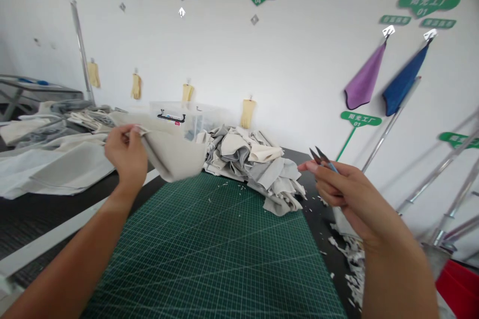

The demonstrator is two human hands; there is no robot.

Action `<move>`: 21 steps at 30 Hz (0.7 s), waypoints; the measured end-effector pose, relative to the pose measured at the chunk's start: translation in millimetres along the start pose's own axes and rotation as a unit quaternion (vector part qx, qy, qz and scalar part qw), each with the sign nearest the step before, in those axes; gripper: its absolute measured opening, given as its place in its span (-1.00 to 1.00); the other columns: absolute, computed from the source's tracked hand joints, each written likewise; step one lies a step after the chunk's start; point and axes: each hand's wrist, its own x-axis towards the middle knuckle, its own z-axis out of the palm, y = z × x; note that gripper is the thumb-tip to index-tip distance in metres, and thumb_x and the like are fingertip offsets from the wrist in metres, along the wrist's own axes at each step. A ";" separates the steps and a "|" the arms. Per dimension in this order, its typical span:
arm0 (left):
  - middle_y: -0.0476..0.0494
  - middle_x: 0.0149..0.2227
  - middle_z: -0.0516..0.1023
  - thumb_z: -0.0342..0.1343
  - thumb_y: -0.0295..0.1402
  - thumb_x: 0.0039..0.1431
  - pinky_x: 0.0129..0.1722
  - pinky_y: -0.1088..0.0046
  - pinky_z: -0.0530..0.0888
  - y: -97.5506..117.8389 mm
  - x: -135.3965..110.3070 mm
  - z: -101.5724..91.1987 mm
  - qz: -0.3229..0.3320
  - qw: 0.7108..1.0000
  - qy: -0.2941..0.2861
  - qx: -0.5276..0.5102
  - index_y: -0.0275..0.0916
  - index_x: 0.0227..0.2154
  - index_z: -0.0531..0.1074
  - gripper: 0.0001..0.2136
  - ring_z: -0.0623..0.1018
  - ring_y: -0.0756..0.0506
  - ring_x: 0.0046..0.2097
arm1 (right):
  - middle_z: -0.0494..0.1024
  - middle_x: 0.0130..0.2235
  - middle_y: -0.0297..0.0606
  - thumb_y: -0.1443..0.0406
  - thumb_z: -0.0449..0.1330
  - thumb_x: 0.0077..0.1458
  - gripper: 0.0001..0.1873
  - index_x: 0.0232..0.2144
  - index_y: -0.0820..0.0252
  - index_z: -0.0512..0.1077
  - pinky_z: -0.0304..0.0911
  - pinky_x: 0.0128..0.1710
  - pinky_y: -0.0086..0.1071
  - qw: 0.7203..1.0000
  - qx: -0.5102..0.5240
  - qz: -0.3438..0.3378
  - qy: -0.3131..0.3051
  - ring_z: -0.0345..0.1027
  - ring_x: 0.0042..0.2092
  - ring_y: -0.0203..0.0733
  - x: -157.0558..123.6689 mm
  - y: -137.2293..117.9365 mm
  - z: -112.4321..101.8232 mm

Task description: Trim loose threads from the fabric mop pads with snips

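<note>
My left hand [126, 152] is closed on the edge of a beige cloth piece [174, 157], lifted above the far left corner of the green cutting mat [213, 254]. My right hand [346, 194] is closed around small thread snips [322, 157], their points aimed up and left, beside the mat's right edge. A heap of grey and beige cloth pieces [254, 167] lies at the far end of the mat, between the two hands.
Stacked pale fabric [52, 164] covers the table to the left. A clear plastic bin [187, 114] stands behind the heap. Cloth trimmings [350, 259] litter the right table edge. A red container [458, 286] sits lower right. Purple and blue cloths hang on the wall.
</note>
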 end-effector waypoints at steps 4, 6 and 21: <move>-0.05 -0.23 0.36 0.00 -0.20 0.28 -0.08 0.32 0.23 -71.4 11.3 -32.6 0.066 0.977 0.062 0.192 -0.26 -0.13 0.42 -0.74 0.34 -0.13 -0.06 | -0.07 -0.60 -0.54 0.06 0.36 0.03 -0.65 -0.24 0.19 0.53 -0.31 -0.63 -0.49 0.999 0.006 -0.011 0.035 -0.28 -0.58 -0.43 -2.1 -1.9 -6.0; -0.04 -0.47 0.22 0.10 -0.20 0.09 -0.22 0.33 0.20 -109.7 6.4 -42.3 0.004 0.964 -0.037 0.264 -0.28 -0.39 0.42 -0.78 0.32 -0.12 -0.25 | -0.05 -0.60 -0.53 0.06 0.34 0.07 -0.67 -0.25 0.18 0.53 -0.25 -0.63 -0.49 0.999 -0.004 -0.016 0.032 -0.26 -0.57 -0.43 -3.4 -1.6 -7.9; -0.44 -0.04 0.48 -0.07 -0.14 0.27 0.01 -0.02 0.23 -164.7 -20.0 -38.6 -0.049 0.817 -0.323 0.476 -0.41 0.02 0.44 -0.54 0.43 -0.39 -0.03 | -0.07 -0.57 -0.51 0.06 0.31 0.14 -0.65 -0.17 0.21 0.56 -0.29 -0.57 -0.44 0.999 -0.032 -0.017 0.022 -0.27 -0.55 -0.42 -2.7 5.1 -20.1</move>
